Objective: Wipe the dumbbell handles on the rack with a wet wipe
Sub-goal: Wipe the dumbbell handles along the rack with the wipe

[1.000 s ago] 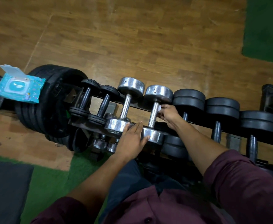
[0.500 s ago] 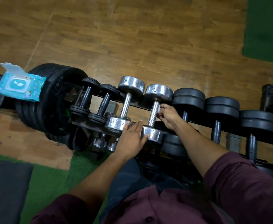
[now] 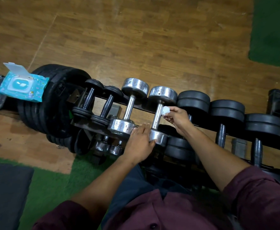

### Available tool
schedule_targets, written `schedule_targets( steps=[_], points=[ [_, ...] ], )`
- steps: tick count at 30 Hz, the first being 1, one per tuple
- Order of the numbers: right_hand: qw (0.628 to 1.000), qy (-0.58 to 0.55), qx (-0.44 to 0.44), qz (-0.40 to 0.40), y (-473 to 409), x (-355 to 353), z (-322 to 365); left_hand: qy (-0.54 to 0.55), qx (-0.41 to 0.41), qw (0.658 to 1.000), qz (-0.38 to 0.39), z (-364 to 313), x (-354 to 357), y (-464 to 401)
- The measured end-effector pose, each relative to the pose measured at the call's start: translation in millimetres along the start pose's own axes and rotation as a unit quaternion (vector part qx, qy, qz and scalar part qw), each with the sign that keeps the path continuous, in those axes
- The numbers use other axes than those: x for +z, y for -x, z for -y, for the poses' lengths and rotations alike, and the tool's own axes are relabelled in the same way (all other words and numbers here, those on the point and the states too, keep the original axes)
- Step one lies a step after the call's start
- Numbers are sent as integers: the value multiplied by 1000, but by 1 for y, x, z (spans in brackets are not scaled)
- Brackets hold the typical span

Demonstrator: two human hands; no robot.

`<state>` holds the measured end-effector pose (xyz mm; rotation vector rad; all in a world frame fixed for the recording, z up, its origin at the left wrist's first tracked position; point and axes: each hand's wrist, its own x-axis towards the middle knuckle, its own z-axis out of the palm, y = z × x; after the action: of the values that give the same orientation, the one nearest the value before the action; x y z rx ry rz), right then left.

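A row of dumbbells lies across the dark rack [image 3: 142,109]. My right hand [image 3: 177,117] pinches a small white wet wipe [image 3: 166,110] just right of the knurled handle of the right chrome dumbbell [image 3: 158,116], near its far end. My left hand [image 3: 140,143] rests flat on the near chrome head of that dumbbell, fingers straight, thumb beside the head. The other chrome dumbbell [image 3: 129,107] lies just to the left. Two small black dumbbells [image 3: 88,100] sit further left, larger black ones [image 3: 222,130] to the right.
A blue wet-wipe pack [image 3: 22,86] with its lid up lies on a stack of black weight plates [image 3: 53,103] at the left. Small chrome dumbbells [image 3: 109,146] sit on a lower tier. Wooden floor lies beyond, green turf [image 3: 49,185] and a dark mat [image 3: 5,193] near me.
My right hand has drawn back slightly from the handle, and the white wipe now shows between its fingers. My left hand has stayed on the dumbbell's near head.
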<state>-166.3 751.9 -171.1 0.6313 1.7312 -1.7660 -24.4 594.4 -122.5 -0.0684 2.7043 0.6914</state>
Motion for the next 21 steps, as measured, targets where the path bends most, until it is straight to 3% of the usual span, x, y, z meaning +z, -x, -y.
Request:
schedule_targets(
  steps=[4, 7, 11, 14, 18, 21],
  points=[
    [998, 35, -49, 16, 14, -15, 9, -22, 37, 999, -10, -21, 9, 8],
    [974, 190, -117, 26, 23, -27, 9, -45, 82, 996, 8, -38, 17, 13],
    [868, 441, -229, 2, 37, -49, 11, -73, 136, 986, 57, -50, 31, 14],
    [780, 575, -246, 1, 45, -64, 14, -83, 145, 984, 66, -50, 36, 13],
    [703, 672, -232, 21, 53, -80, 20, -87, 153, 982, 76, -47, 34, 12],
    [669, 707, -223, 44, 54, -90, 26, -87, 151, 981, 82, -47, 32, 12]
  ],
)
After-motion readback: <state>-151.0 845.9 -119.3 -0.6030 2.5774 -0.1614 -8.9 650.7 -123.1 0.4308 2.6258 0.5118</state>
